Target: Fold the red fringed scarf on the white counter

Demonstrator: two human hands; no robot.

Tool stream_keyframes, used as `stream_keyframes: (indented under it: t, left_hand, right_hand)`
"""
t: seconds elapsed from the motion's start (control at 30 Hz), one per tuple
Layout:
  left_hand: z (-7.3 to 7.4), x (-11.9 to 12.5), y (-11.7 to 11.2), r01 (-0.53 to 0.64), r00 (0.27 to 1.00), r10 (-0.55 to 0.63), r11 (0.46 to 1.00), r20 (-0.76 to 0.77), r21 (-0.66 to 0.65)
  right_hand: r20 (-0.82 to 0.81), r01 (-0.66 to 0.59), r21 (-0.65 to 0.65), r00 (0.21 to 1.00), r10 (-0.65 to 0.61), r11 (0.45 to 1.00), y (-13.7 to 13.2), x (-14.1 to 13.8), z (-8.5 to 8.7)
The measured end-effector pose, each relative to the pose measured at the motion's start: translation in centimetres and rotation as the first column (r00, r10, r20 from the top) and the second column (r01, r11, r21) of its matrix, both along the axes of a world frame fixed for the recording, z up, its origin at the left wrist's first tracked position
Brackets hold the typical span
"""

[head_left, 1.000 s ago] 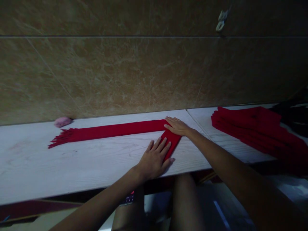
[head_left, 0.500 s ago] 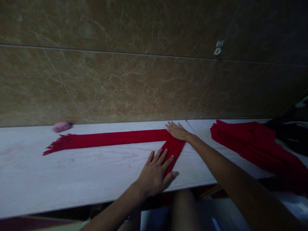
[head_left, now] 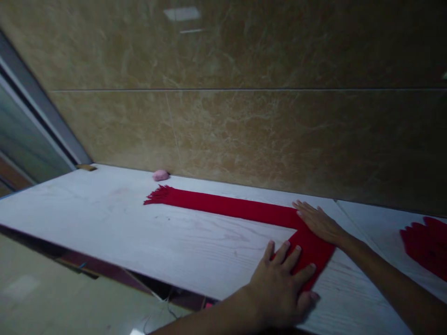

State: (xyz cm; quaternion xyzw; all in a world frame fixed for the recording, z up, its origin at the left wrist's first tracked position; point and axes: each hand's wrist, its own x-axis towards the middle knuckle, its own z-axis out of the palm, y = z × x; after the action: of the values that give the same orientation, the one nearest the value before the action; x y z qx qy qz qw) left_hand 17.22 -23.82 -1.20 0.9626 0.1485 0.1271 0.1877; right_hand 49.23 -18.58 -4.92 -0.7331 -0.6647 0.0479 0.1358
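A red fringed scarf [head_left: 226, 207] lies on the white wood-grain table, its strip running left to a tasselled end. At its right end it bends at an angle and comes down toward me. My right hand [head_left: 317, 221] rests flat on that bend, fingers stretched out. Spread over the part that comes toward me is my left hand [head_left: 279, 284], palm down and open. It covers the lower portion of the scarf, so that end is hidden.
Beyond the fringe, a small pink lump [head_left: 161, 175] sits against the tiled wall [head_left: 244, 130]. More red fabric [head_left: 428, 244] lies at the right edge of the table [head_left: 115, 223]. A small brown piece [head_left: 86, 167] is at the far left corner, near a metal frame.
My view has swung left, bringing the table's left end and the floor into sight. Both hands stay flat on the scarf, whose shape looks the same.
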Motion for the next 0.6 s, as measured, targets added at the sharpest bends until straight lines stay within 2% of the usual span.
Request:
stream_keyframes:
  t: [0.13, 0.3, 0.37, 0.43, 0.5, 0.6]
  left_hand:
    - [0.1, -0.2, 0.0, -0.001, 1.000, 0.001, 1.000, 0.004, -0.005]
    - [-0.1, -0.3, 0.1, 0.042, 0.998, -0.038, 0.997, 0.050, -0.072]
    - [0.0, -0.4, 0.1, 0.060, 0.997, -0.055, 0.995, 0.061, -0.077]
    - [0.2, -0.8, 0.2, 0.077, 0.993, -0.071, 0.996, 0.094, -0.054]
    - [0.4, -1.9, 0.6, 0.071, 0.986, -0.065, 0.997, 0.157, -0.033]
    - [0.6, -5.4, 1.9, -0.034, 0.965, 0.041, 0.999, 0.259, -0.033]
  right_hand:
    - [0.001, 0.020, 0.011, 1.000, -0.020, 1.000, 0.0, 0.1, -0.1]
    - [0.069, 0.054, -0.168, 0.997, -0.043, 0.984, 0.1, -1.2, 1.6]
    - [0.060, 0.077, -0.180, 0.996, -0.067, 0.981, 0.1, -1.8, 2.4]
    - [0.009, 0.122, -0.102, 0.993, -0.122, 0.987, -0.4, -2.2, 3.1]
    - [-0.079, 0.184, 0.047, 0.981, -0.180, 0.982, -1.9, -2.3, 3.6]
    - [-0.123, 0.207, 0.226, 0.975, -0.183, 0.952, -5.9, -2.0, 3.6]
